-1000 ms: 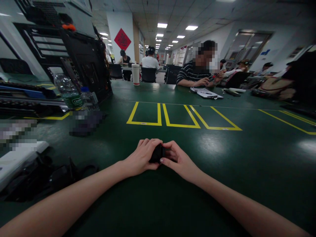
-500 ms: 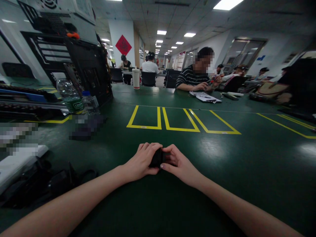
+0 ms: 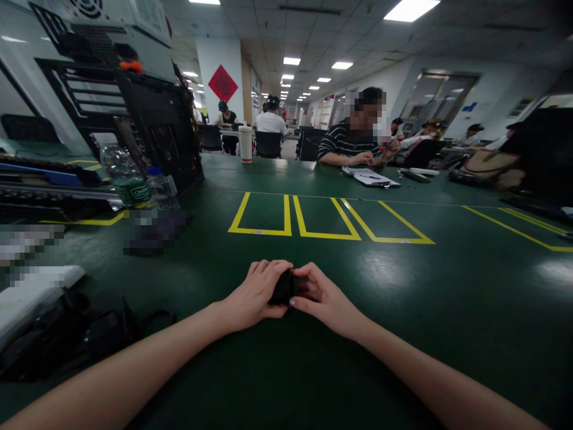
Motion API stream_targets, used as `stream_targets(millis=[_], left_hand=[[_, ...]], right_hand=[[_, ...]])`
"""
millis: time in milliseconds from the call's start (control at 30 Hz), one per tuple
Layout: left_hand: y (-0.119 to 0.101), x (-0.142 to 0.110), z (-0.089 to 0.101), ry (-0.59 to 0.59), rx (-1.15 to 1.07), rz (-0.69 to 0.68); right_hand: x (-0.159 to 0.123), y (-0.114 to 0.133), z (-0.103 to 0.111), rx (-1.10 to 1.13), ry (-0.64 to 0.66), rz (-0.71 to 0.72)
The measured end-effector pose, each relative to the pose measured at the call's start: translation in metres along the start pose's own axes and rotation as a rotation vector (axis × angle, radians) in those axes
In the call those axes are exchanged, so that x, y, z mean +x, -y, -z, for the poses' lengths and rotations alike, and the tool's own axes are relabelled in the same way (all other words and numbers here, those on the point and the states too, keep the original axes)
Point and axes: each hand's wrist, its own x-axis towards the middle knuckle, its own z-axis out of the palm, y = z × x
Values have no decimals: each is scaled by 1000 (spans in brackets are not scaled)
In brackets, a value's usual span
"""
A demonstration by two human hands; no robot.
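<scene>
A small black object [image 3: 283, 288] sits between both my hands, low over the dark green table [image 3: 447, 310]. My left hand [image 3: 255, 295] curls around its left side with the fingers folded over the top. My right hand [image 3: 324, 298] pinches its right side, thumb underneath. Most of the object is hidden by my fingers, so I cannot make out what it is.
Yellow taped boxes [image 3: 308, 218] mark the table ahead. Two plastic bottles [image 3: 128, 176] and a black computer case [image 3: 156, 128] stand at the left, black straps [image 3: 67, 340] lie near left. A person in a striped shirt [image 3: 344, 143] works on papers [image 3: 369, 177] across the table.
Both hands stay closed on the black object in the same place. The view has tilted up a little, so the hands sit slightly lower in the picture.
</scene>
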Motion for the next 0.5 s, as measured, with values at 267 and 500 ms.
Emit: stream_targets(millis=[267, 500], left_hand=[[-1, 1, 1, -6, 7, -12], [4, 0, -4, -21, 2, -15]], right_hand=[[2, 2, -2, -9, -65, -23], [3, -2, 2, -16, -1, -2]])
